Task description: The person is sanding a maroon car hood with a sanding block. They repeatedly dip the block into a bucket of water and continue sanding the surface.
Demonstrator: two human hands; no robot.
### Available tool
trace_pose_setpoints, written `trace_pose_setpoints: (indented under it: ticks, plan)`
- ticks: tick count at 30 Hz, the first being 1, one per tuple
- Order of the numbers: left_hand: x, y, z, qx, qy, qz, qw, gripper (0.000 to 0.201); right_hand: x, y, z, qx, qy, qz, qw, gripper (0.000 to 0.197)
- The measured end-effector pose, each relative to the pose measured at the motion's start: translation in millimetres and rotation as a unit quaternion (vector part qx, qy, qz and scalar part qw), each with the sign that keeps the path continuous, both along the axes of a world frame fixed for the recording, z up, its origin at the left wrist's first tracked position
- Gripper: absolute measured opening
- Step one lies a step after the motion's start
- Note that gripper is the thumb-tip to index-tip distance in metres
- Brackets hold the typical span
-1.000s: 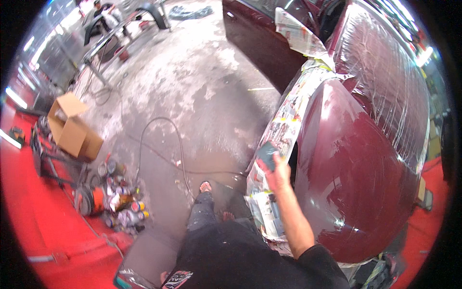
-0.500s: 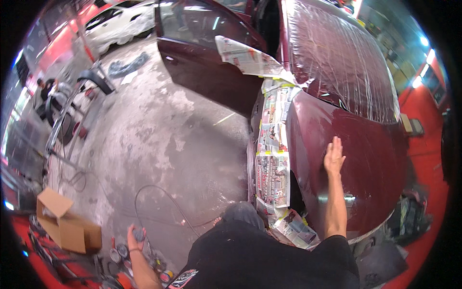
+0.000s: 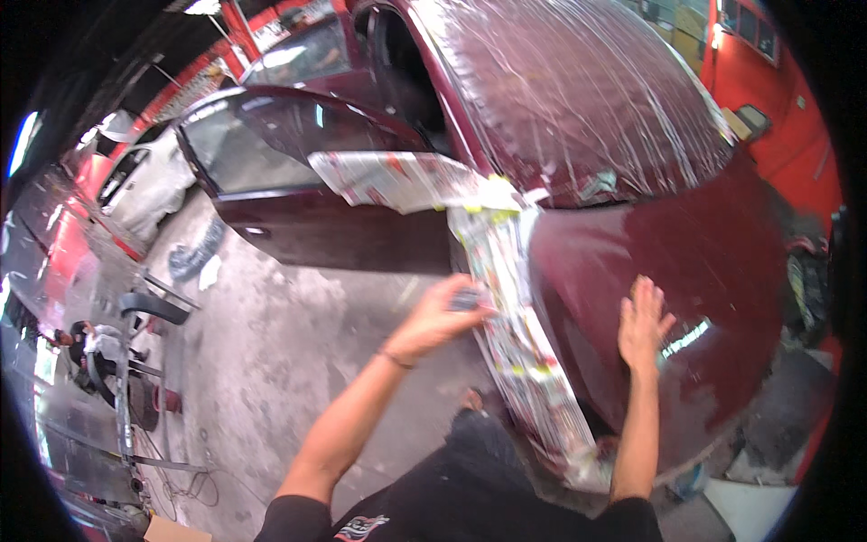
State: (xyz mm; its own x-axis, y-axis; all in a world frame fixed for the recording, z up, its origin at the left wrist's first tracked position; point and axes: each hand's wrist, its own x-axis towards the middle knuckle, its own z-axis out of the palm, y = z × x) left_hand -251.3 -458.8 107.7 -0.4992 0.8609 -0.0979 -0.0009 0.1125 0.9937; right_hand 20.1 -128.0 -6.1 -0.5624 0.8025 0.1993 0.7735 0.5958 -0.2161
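Left fingers around dark pad, long axis crosswise toward newspaper, right fingers straight over maroon hood

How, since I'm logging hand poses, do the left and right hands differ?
The left hand curls around a small dark object; the right hand is outstretched. The left hand is near the newspaper masking; the right hand is over the maroon hood. Both are ungloved.

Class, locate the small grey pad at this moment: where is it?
In the head view, the small grey pad is near the centre, in the person's left hand, just left of the newspaper masking.
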Motion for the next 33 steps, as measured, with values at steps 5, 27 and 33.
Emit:
trace_pose_setpoints:
  ticks: [5, 27, 33]
  plan:
    - [6, 154, 11, 0.1, 0.143, -0.162, 0.971, 0.031, -40, 42, 20, -0.039, 0.012, -0.12, 0.992, 0.065]
    - [-43, 320, 26, 0.118, 0.5, -0.276, 0.813, 0.04, -116, -53, 44, -0.023, -0.03, -0.025, 0.999, 0.064]
    - [-242, 329, 67, 0.147, 0.557, -0.148, 0.804, 0.042, -112, 65, 46, -0.089, 0.019, -0.273, 0.958, 0.069]
